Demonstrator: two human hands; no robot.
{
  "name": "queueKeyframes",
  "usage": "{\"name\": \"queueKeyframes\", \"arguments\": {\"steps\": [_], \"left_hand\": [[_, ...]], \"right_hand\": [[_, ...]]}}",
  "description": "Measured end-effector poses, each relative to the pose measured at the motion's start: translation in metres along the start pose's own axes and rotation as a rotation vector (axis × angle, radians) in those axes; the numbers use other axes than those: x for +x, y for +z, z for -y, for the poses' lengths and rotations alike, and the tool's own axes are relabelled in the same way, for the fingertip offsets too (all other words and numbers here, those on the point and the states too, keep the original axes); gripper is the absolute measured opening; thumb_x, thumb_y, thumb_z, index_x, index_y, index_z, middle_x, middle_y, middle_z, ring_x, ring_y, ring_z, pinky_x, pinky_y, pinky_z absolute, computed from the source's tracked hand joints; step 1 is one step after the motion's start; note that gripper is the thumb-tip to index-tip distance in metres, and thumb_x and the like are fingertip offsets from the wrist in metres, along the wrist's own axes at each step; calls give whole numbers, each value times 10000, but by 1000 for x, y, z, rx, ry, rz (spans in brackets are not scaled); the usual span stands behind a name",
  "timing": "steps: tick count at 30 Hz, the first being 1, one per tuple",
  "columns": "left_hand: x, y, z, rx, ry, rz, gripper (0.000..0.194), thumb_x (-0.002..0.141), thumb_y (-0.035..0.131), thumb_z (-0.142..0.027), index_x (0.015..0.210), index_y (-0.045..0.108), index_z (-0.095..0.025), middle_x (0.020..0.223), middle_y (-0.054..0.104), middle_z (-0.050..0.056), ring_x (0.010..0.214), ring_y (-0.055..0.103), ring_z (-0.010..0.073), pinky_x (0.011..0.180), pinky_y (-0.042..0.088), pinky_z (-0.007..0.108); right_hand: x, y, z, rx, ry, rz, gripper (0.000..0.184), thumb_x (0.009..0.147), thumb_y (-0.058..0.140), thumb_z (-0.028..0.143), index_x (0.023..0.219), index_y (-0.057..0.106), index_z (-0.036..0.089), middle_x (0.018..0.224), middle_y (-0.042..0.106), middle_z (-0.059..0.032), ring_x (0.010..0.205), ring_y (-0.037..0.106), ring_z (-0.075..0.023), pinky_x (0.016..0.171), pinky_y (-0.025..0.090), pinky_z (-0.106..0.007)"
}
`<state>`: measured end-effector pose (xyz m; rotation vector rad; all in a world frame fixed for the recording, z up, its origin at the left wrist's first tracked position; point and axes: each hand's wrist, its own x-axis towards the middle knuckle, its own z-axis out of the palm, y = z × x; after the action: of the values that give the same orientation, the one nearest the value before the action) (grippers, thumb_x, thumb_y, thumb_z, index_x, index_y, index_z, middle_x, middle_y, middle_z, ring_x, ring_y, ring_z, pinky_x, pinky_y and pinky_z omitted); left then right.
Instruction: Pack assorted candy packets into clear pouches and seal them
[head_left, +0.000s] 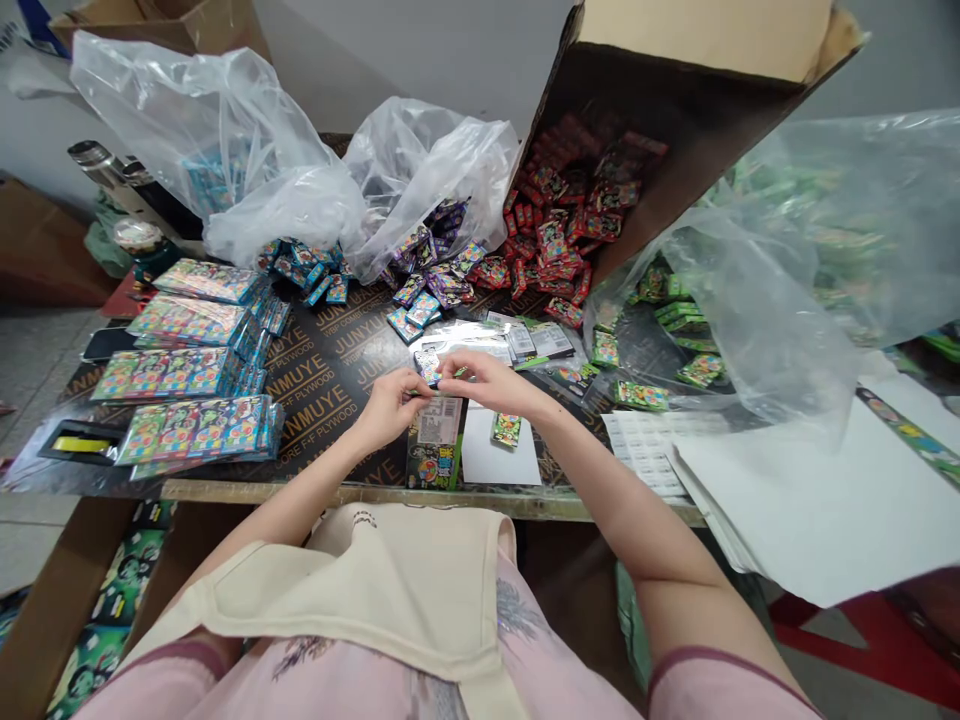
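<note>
My left hand (394, 405) is closed, with thumb and fingertips pinched at the top edge of a flat printed packet (437, 440). That packet is black and green with a pale label panel, and it hangs down toward the table's front edge. My right hand (484, 382) meets it from the other side, its thumb and fingers also closed at the top edge; the fingertips partly hide what they grip. Just beneath my right hand, a small green packet (506, 430) lies on a white card (487, 455). Behind the hands lie several flat printed packets (550, 341).
Stacks of filled colourful packs (176, 372) stand at left. Along the back are blue packets (307, 268), purple packets (442, 270) and a tipped carton (697, 40) spilling red packets (555, 240). A clear bag (780, 300) with green packets and white sheets (817, 490) occupy the right.
</note>
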<state>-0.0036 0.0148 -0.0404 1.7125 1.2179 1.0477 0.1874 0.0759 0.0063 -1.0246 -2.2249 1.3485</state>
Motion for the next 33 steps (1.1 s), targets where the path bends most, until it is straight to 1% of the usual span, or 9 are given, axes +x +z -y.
{"name": "queueKeyframes", "arguments": {"steps": [4, 13, 19, 22, 24, 26, 29, 31, 33], "left_hand": [[0, 1, 3, -37, -23, -44, 67, 722, 643, -91, 694, 663, -148, 748, 672, 44, 720, 629, 160, 642, 490, 268], [-3, 10, -3, 76, 8, -166, 125, 678, 730, -200, 642, 618, -157, 684, 652, 22, 653, 601, 148, 604, 451, 260], [-5, 18, -1, 87, 53, -192, 198, 707, 751, -208, 627, 576, -162, 679, 623, 11, 652, 587, 144, 629, 442, 268], [-5, 13, -1, 106, 66, -150, 139, 736, 732, -217, 703, 608, -161, 712, 612, 10, 675, 571, 140, 632, 440, 255], [-5, 3, 5, 143, 51, -129, 115, 761, 698, -199, 860, 647, -169, 762, 605, 11, 716, 568, 145, 668, 455, 262], [-6, -11, 17, 214, -3, -131, 251, 777, 665, -180, 1027, 640, -179, 791, 592, 13, 735, 565, 157, 698, 470, 280], [-11, -30, 37, 465, -123, -99, 368, 759, 652, -150, 1124, 617, -177, 842, 593, 52, 792, 582, 210, 761, 482, 353], [-16, -33, 44, 666, -109, 30, 484, 694, 711, -144, 1164, 602, -188, 1009, 609, 115, 991, 575, 295, 908, 436, 467], [-20, -27, 46, 762, -5, 273, 663, 606, 794, -173, 1226, 565, -225, 1231, 556, 153, 1216, 461, 366, 1036, 293, 584]], "right_hand": [[12, 3, 5, -107, 25, 171, 178, 788, 572, 312, 691, 532, 169, 624, 504, 31, 606, 441, -107, 570, 326, -224], [13, 9, 1, -151, 72, 112, 166, 757, 588, 253, 632, 515, 172, 548, 476, 50, 539, 388, -87, 528, 268, -218], [10, 24, -22, 287, 206, 2, 224, 648, 692, 299, 723, 512, 189, 575, 498, 63, 537, 441, -93, 540, 326, -216], [3, 26, -46, 434, 305, -88, 255, 693, 666, 337, 847, 509, 209, 611, 526, 60, 549, 481, -113, 564, 371, -239], [-5, 24, -64, 255, 322, -206, 194, 751, 626, 312, 894, 551, 204, 650, 559, 31, 589, 511, -137, 605, 395, -272], [-15, 21, -84, -93, 317, -344, 148, 766, 638, 248, 899, 618, 187, 730, 594, -23, 696, 545, -176, 682, 407, -315], [-32, 24, -108, -540, 335, -359, 154, 749, 692, 184, 902, 696, 166, 881, 620, -106, 890, 543, -257, 769, 391, -370], [-42, 31, -119, -676, 321, -310, 189, 759, 704, 189, 947, 711, 170, 949, 628, -126, 951, 526, -286, 775, 380, -383], [-49, 40, -126, -747, 266, -303, 161, 794, 683, 201, 951, 711, 181, 974, 636, -123, 954, 518, -283, 771, 369, -382]]}}
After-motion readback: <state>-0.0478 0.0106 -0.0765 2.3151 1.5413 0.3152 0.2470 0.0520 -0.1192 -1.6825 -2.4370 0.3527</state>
